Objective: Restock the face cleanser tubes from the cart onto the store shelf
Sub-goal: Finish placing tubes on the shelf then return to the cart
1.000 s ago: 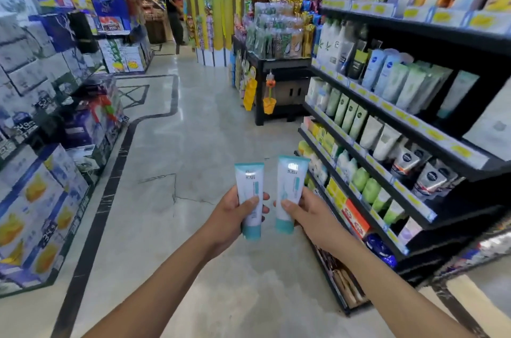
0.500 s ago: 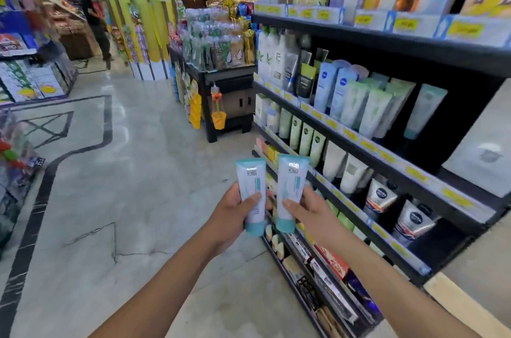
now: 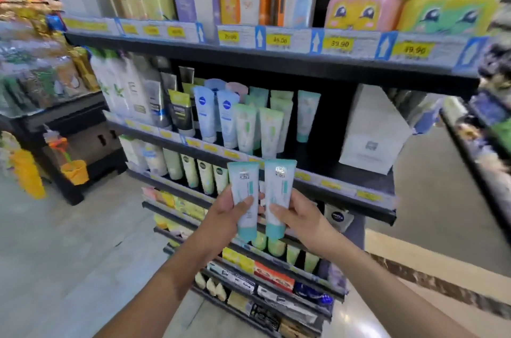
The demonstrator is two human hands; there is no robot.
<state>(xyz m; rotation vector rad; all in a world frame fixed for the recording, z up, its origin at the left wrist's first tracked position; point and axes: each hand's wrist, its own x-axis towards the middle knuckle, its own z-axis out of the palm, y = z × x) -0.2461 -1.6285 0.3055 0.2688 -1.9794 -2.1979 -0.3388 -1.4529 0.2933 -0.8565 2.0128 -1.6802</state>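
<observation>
Store shelf (image 3: 276,67), two cleanser tubes (image 3: 244,199), both hands (image 3: 224,216)

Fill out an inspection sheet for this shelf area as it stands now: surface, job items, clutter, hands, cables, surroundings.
Surface: black store shelf with yellow price tags along its rim; a dark gap sits between a teal-capped tube and a white box.
Job's things: left tube and right tube, upright with caps down, held side by side in front of the shelf.
Clutter: nothing seen.
Hands: left hand grips the left tube; right hand grips the right tube.
Cables: nothing seen.
Surroundings: tiled floor; orange bucket by a neighbouring black stand; more stocked shelves above and below.
</observation>
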